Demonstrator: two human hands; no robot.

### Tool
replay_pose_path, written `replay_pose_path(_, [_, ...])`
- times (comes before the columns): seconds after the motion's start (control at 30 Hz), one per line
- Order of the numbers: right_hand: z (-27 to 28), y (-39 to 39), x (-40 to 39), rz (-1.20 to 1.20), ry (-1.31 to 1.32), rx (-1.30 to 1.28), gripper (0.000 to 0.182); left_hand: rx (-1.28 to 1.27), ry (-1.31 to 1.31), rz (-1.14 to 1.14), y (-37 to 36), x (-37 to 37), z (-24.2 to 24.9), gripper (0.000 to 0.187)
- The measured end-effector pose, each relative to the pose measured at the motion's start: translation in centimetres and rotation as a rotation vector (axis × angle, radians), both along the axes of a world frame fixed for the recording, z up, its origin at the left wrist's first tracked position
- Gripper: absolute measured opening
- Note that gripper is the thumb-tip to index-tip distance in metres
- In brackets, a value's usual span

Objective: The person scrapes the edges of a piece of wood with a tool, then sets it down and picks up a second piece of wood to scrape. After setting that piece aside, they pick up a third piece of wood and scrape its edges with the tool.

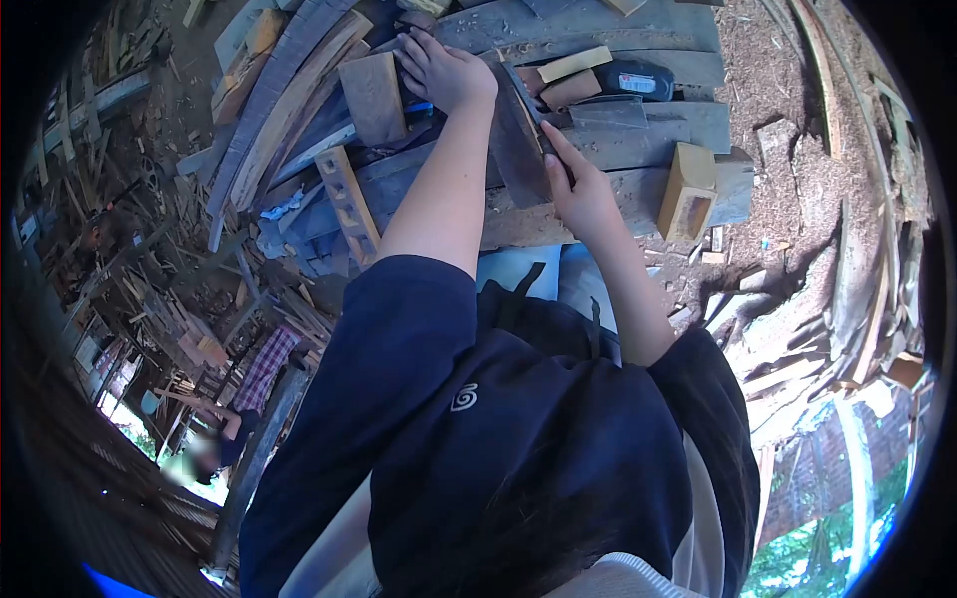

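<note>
Noted mortised rail (349, 202) lying below and left of left hand. Found left hand (446, 70) curled closed around upper end of dark grey board (513, 149), with brown block (374, 97) just beside the knuckles. Observed board as weathered, narrow and tilted, spanning between both hands. Found right hand (583, 199) grasping its lower edge, forefinger laid along it. Recorded black tool (633, 78) above right hand and yellow block (688, 189) to its right.
</note>
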State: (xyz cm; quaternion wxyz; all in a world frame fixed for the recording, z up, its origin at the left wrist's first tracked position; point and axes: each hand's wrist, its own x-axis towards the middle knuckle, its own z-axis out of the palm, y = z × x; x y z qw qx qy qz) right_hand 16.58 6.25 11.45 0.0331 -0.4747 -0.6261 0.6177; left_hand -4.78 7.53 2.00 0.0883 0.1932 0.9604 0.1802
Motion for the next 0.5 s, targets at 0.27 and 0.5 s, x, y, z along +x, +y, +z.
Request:
replay_pose_path(0.27, [-0.7, -0.5, -1.0, 0.035, -0.067, 0.077, 0.041, 0.02, 0.077, -0.035, -0.3, -0.2, -1.2, 0.06])
replay_pose_path(0.5, [0.3, -1.0, -2.2, -0.044, -0.092, 0.006, 0.042, 0.003, 0.093, -0.058, -0.6, -0.6, -2.4, 0.06])
